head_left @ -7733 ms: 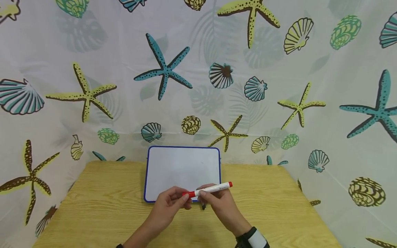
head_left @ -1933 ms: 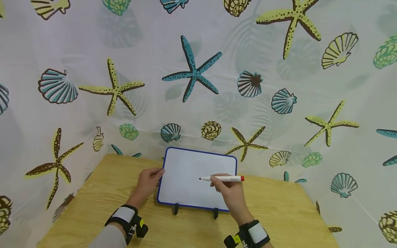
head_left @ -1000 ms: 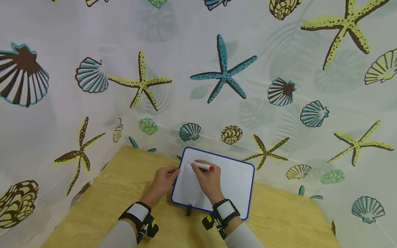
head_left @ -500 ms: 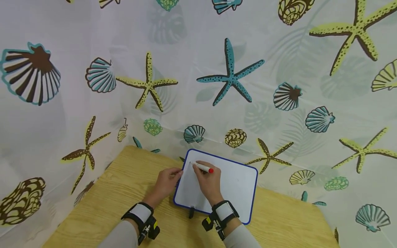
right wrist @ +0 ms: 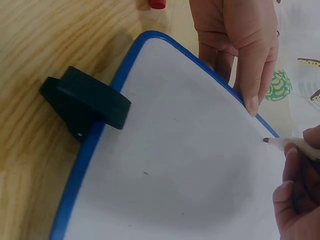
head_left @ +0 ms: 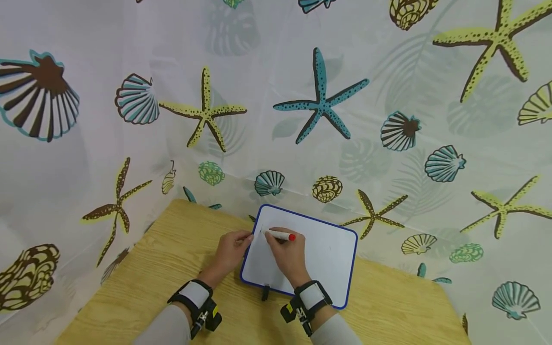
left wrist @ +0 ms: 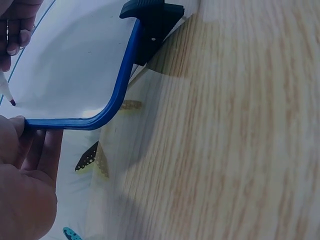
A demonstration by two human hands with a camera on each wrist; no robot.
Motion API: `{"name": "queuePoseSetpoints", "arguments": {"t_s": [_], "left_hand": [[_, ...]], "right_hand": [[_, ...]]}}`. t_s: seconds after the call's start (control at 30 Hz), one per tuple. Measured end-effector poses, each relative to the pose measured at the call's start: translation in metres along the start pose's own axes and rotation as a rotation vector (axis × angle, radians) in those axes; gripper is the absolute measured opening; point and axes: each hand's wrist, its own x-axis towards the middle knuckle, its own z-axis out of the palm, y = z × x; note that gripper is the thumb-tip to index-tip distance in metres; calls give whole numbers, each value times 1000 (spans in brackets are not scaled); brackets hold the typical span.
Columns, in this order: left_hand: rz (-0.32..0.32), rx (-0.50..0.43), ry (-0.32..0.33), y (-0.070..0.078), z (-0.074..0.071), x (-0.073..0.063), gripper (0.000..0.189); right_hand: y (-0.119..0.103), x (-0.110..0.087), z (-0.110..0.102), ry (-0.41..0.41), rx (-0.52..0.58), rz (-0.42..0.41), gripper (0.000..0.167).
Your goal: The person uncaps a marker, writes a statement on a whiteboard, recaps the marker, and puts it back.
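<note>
A whiteboard (head_left: 321, 268) with a blue rim leans on black feet. My left hand (head_left: 231, 251) grips its left edge; in the left wrist view the thumb is at the front, the fingers (left wrist: 47, 150) behind. My right hand (head_left: 291, 254) pinches a white marker (head_left: 281, 235) with a red end. The uncapped dark tip is at the board's upper left, beside a short thin dark stroke (head_left: 261, 228). Whether the tip touches cannot be told. In the right wrist view, the marker (right wrist: 287, 143) points at the rim near my left fingertips.
A black foot (head_left: 265, 292) clasps the board's lower edge. A red cylindrical piece (right wrist: 157, 4), probably the cap, shows partly beyond the board. The wooden table (head_left: 164, 258) stretches around, backed by a shell-and-starfish curtain (head_left: 284, 153).
Earlier both hands held the capped marker. Since then the cap came off, my left hand took the board's left edge, and the marker moved to the upper left. A short stroke has lengthened downward.
</note>
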Motion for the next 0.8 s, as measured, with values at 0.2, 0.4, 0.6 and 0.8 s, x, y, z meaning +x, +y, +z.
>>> {"name": "queuePoseSetpoints", "arguments": {"t_s": [0.2, 0.4, 0.6, 0.8], "left_hand": [[0, 1, 9, 2, 0, -1, 28], [-11, 5, 7, 4, -2, -3, 29], [2, 3, 11, 5, -3, -4, 27], [-16, 15, 14, 4, -1, -3, 27]], "right_hand": [[1, -11, 1, -53, -13, 2, 8], [-1, -18, 4, -89, -13, 16, 5], [-2, -18, 3, -106, -10, 29, 8], [-6, -16, -2, -31, 4, 16, 11]]}}
